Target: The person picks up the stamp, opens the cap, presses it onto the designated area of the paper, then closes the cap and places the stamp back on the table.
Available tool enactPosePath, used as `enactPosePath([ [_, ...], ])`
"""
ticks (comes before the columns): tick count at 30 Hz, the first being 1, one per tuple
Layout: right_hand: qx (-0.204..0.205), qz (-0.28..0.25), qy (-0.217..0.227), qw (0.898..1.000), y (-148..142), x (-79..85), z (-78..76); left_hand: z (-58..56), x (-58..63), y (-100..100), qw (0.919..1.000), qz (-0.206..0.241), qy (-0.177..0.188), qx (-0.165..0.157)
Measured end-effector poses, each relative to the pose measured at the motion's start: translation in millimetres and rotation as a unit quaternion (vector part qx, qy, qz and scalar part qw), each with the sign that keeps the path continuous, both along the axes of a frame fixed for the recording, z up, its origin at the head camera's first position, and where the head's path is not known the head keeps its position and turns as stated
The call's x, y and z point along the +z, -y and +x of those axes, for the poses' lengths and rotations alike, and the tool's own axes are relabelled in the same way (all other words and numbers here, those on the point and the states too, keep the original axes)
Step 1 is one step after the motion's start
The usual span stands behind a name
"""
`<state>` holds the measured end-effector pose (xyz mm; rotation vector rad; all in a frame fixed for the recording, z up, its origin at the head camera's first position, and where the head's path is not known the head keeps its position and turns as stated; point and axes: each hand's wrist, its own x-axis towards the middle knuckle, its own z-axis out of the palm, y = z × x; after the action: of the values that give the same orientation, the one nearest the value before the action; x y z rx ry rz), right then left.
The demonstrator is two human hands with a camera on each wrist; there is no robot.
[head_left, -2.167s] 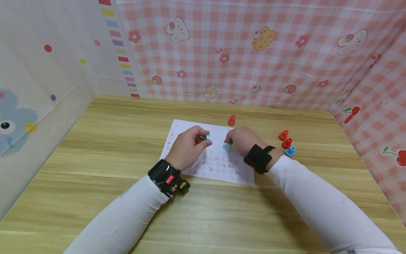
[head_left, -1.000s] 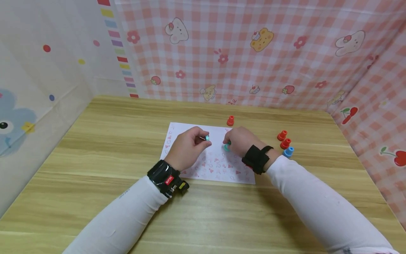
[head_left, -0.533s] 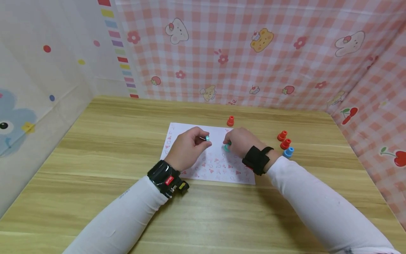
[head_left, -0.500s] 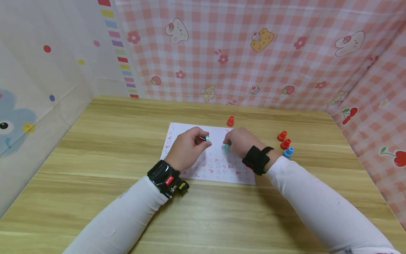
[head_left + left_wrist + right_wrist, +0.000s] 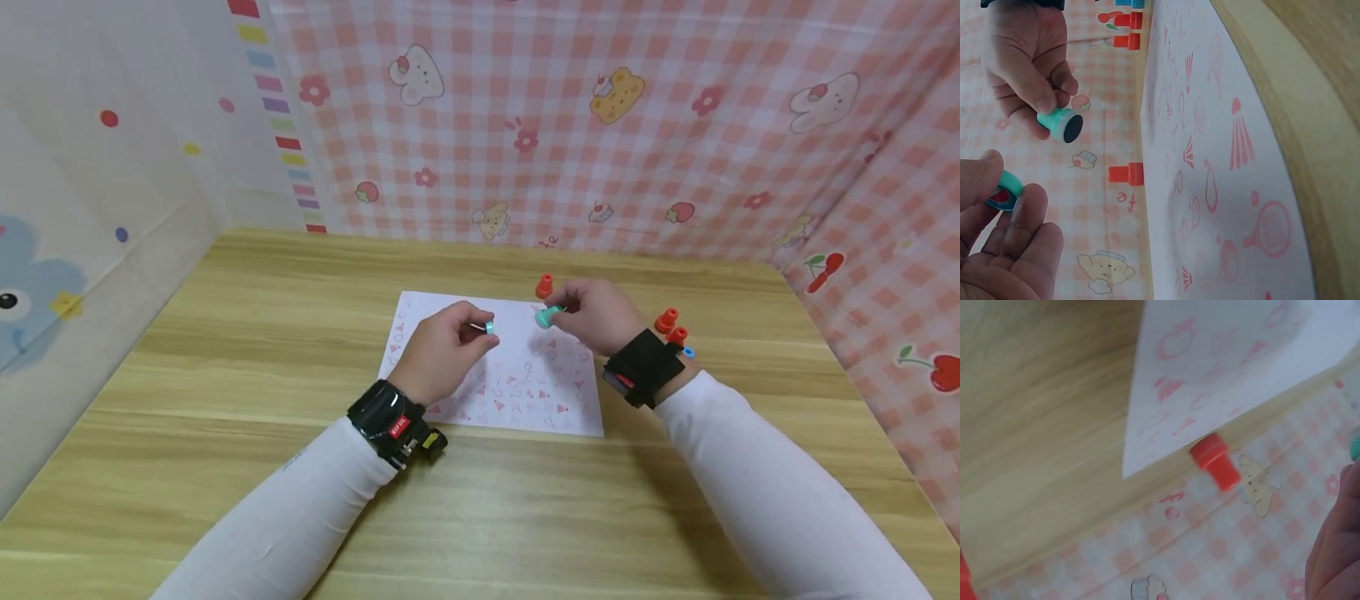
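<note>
My right hand pinches a small green toy stamp just above the far right part of a white sheet of paper. In the left wrist view the stamp is tilted, its dark round face showing. Between thumb and fingers, my left hand grips a green stamp cap with a red picture on its disc, held over the left side of the sheet. Pink-red prints of rackets and shuttlecocks cover much of the paper.
A red stamp stands just behind the paper. To the right, two more red stamps and a blue one stand partly behind my right wrist. Checked cloth walls rise behind the wooden table.
My right hand has lifted the green stamp off the paper and moved away and to the right, tilting it. The left hand has stayed in place with the cap.
</note>
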<state>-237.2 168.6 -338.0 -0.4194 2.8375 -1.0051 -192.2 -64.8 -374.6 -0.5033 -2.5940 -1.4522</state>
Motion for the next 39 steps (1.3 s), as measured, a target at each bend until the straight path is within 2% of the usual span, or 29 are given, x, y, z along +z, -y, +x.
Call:
enactPosePath([
  [4, 0.0, -0.08, 0.04, 0.996, 1.3, -0.1, 5.2, -0.3, -0.1, -0.1, 1.0, 0.005, 0.005, -0.004],
  [6, 0.011, -0.136, 0.071, 0.988, 3.4, -1.1, 7.9, -0.5, -0.3, -0.4, 0.9999, 0.005, 0.011, -0.008],
  [9, 0.033, -0.21, 0.112, 0.971, 7.4, -3.8, 11.5, 0.0, 0.2, -0.9, 0.9997, 0.002, 0.019, -0.013],
  [13, 0.053, -0.251, 0.133, 0.957, 12.6, -6.7, 15.8, 0.9, 0.7, -1.3, 0.9994, 0.006, 0.026, -0.021],
  [21, 0.083, -0.261, 0.134, 0.952, 18.5, -7.7, 21.0, 1.5, 0.2, -2.8, 0.9981, 0.026, 0.039, -0.039],
  [39, 0.094, -0.237, 0.142, 0.957, 22.7, -9.1, 22.2, 4.4, 2.2, -4.1, 0.9972, 0.012, 0.054, -0.051],
])
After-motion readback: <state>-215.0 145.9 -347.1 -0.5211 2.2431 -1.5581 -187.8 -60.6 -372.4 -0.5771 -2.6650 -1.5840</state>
